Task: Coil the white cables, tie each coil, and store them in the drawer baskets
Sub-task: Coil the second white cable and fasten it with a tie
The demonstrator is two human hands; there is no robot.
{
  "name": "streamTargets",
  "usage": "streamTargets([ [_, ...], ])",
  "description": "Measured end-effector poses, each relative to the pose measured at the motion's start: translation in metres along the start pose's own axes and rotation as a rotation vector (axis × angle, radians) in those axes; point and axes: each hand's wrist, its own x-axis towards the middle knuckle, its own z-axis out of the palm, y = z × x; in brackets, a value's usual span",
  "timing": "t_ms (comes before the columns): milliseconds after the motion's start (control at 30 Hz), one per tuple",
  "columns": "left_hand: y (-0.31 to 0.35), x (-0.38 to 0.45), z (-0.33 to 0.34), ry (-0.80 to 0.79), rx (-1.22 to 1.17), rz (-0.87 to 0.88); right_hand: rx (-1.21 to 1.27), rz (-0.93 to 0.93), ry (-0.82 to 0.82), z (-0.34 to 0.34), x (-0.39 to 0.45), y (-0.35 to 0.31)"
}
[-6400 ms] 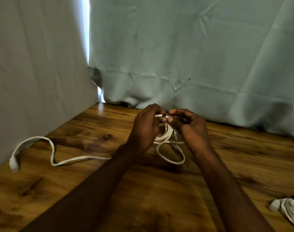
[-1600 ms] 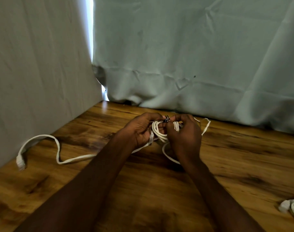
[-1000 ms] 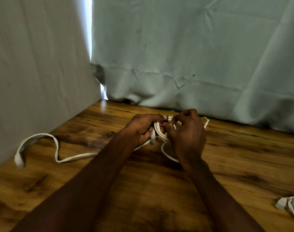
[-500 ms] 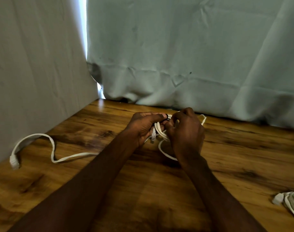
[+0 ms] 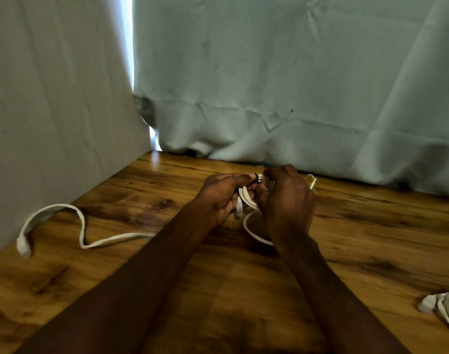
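A coil of white cable (image 5: 246, 200) is held between both hands above the middle of the wooden table (image 5: 371, 238). My left hand (image 5: 222, 198) grips the coil's left side, thumb and fingers pinching at a small dark tie at the top. My right hand (image 5: 286, 203) curls round the coil's right side; a thin white loop sticks out behind it. One loop hangs down to the table. A loose flat white cable (image 5: 83, 233) with a plug at its end trails across the table to the left.
Another bundle of white cable (image 5: 445, 310) lies at the right edge of the table. Grey-green cloth (image 5: 269, 85) hangs behind the table and a pale cloth wall (image 5: 52, 111) stands on the left. No drawer or baskets are in view.
Both hands stay on the coil at the table's middle, the right hand's fingers working at its top. The loose cable on the left has not moved.
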Motion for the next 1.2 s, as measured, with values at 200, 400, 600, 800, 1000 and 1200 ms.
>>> streamTargets([
  [200,-0.004,0.005,-0.001,-0.020,-0.045,-0.049,-0.028,0.013,-0.053,0.003,0.001,0.002],
  [400,-0.009,0.010,-0.001,-0.104,-0.163,-0.185,-0.017,-0.067,-0.068,0.003,0.003,0.005],
  [600,-0.007,0.011,-0.003,-0.084,-0.176,-0.189,0.028,-0.083,-0.106,0.004,0.004,0.009],
  [800,-0.003,0.015,-0.003,0.020,-0.179,-0.166,0.068,-0.069,-0.091,0.002,0.004,0.008],
  [1000,-0.008,0.016,-0.002,-0.029,-0.166,-0.129,0.055,-0.112,-0.090,0.004,0.004,0.011],
  [1200,-0.005,0.009,0.001,0.045,-0.194,-0.105,0.056,-0.115,-0.094,0.006,0.004,0.011],
])
